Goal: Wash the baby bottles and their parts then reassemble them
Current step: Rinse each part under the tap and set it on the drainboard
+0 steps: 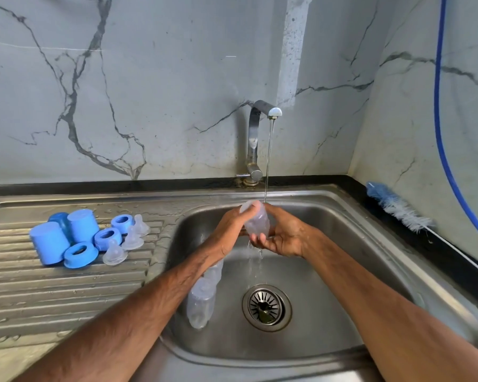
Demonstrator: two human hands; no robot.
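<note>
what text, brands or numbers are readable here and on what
None can be read.
The clear bottle under the tap shows no legible markings; any scale on it is too blurred to tell.
The blue caps, blue rings and bottle brush show plain surfaces.

no text, label, brand, number or sign can be read anywhere: none on the clear bottle under the tap, none on the blue caps and rings, none on the steel sink.
</note>
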